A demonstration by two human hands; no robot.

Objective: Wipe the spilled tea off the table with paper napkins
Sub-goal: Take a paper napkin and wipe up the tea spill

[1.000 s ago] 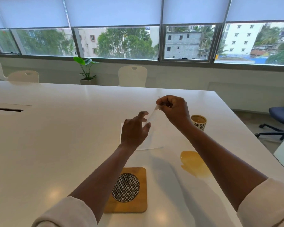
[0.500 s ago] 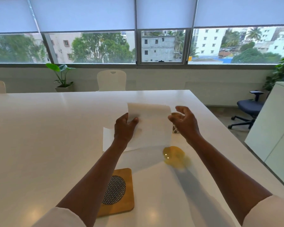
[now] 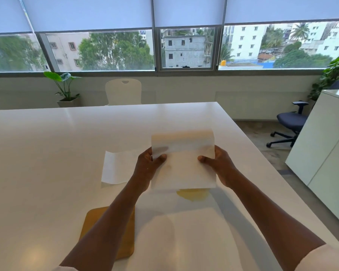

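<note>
We hold 1 paper napkin point(image 3: 184, 163) up above the white counter point(image 3: 47, 173), and it hides most of the spilled tea point(image 3: 192, 194): only a yellow strip of the puddle shows, just below the napkin's lower edge. The cup seen 1 second ago is out of sight now, presumably behind the sheet. Our left forearm covers much of the wooden coaster point(image 3: 108, 231), so its mesh centre cannot be made out, and both sleeves are cut off at the bottom of the view.

Our left hand point(image 3: 147, 169) pinches the napkin's left edge, thumb on the near face and the other fingers behind. Our right hand point(image 3: 219, 165) has joined it since half a second ago, when it hung spread and apart from the sheet; its grip now clamps the right edge the same way. The napkin's top curls back, away from us.

Left of the held napkin, a second napkin point(image 3: 117, 167) lies flat on the counter, partly behind our left hand. The puddle appears dry-edged and untouched.
</note>
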